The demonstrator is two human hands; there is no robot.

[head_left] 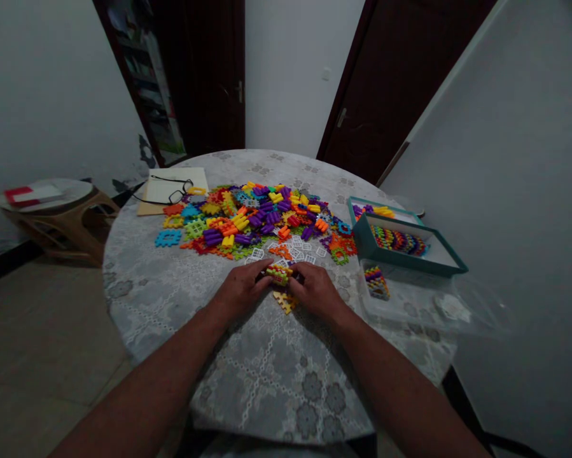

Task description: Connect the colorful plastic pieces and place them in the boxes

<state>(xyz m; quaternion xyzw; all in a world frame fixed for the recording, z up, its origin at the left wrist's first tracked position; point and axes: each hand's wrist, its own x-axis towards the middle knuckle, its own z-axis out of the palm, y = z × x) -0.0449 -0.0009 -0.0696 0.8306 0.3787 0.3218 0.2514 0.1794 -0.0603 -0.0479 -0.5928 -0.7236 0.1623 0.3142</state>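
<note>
Between both hands I hold a small block of joined plastic building pieces (279, 274), yellow, green and red, just above the table. My left hand (245, 284) grips its left end with thumb and fingers. On the right end, my right hand (315, 287) pinches it the same way. Under and in front of the block lies a flat yellow toothed piece (284, 302) on the cloth. Just beyond my fingers are an orange triangular piece (280, 252) and several white lattice pieces (297, 242).
A wide heap of colourful interlocking pieces (266, 216) covers the table's middle. At right stand a teal box (410, 254) with assembled pieces and a clear plastic tray (395, 310). Eyeglasses (175, 196) rest on a pad (161, 181) at left. A stool (66, 222) stands beyond the table.
</note>
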